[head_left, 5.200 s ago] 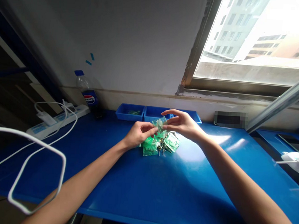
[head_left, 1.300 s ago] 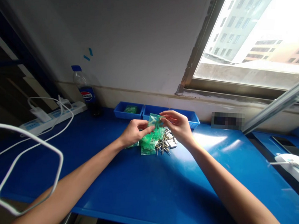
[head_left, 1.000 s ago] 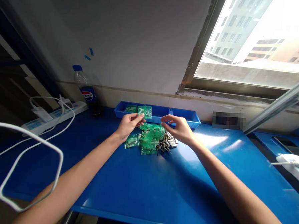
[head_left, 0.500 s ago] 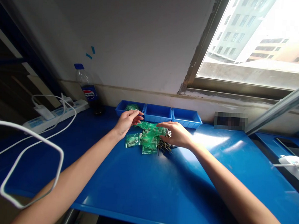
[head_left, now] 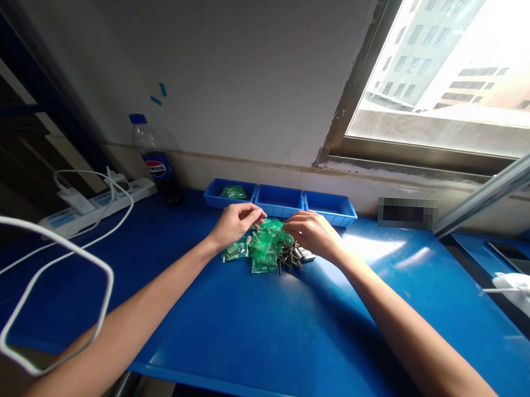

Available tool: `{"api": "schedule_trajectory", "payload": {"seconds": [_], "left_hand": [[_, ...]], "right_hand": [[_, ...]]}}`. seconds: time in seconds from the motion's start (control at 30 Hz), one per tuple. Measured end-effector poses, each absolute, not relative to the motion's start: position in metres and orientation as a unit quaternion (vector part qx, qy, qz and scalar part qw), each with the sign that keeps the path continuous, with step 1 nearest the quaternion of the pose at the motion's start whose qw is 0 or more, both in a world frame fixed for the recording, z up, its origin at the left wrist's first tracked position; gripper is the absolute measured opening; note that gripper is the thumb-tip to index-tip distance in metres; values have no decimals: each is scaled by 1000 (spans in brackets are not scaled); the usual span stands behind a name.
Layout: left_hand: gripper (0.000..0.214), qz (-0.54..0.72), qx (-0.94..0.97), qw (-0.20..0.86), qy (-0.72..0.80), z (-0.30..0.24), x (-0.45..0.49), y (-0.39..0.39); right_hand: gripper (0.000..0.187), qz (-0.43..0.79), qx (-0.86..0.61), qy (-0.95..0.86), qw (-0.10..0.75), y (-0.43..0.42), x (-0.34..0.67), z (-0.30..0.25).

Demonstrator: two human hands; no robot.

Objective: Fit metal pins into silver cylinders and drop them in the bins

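Note:
A pile of small green zip bags (head_left: 265, 263) lies on the blue table, some with metal pieces inside. Against its right side rests a heap of thin dark metal pins (head_left: 291, 260), with short silvery cylinders (head_left: 306, 254) beside them. My left hand (head_left: 237, 225) hovers over the pile's left part, thumb and fingers brought together; what they hold, if anything, is too small to tell. Across from it, my right hand (head_left: 313, 232) is closed over the right part of the pile, its fingertips at the green bags. Whatever is between those fingertips is hidden.
Behind the pile stand three blue bins: the left bin (head_left: 209, 197) with green bags in it, the middle bin (head_left: 278, 210) and the right bin (head_left: 330, 217). A cola bottle (head_left: 157, 168), a power strip (head_left: 136, 190) and a looping white cable (head_left: 110, 279) are at left.
My left hand has moved right and slightly down, over the green bags. The fingers of my right hand have drawn together, and the two hands are closer to each other.

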State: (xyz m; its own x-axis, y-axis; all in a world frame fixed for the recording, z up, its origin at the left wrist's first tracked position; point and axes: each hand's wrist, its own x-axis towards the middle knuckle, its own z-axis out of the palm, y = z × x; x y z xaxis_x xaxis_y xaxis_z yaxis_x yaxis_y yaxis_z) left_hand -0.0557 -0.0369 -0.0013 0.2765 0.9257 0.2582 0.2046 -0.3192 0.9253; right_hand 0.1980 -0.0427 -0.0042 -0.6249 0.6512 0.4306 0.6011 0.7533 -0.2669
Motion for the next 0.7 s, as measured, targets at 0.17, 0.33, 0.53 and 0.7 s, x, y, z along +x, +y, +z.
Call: {"api": "schedule_trajectory", "payload": {"seconds": [0.17,0.33,0.53,0.7], "left_hand": [[33,436,699,377,424,-2,-55,-37],[35,431,717,379,395,2,-52,-43],[35,393,744,365,399,1,-50,-48],[36,382,743,398,380,0,-49,-49]], "right_hand": [[22,75,-333,-893,293,-42,201,2],[13,206,-388,-812,383,-45,198,10],[27,372,-408,-678,485,-45,191,12],[35,425,-406,-643,490,-47,188,15]]}}
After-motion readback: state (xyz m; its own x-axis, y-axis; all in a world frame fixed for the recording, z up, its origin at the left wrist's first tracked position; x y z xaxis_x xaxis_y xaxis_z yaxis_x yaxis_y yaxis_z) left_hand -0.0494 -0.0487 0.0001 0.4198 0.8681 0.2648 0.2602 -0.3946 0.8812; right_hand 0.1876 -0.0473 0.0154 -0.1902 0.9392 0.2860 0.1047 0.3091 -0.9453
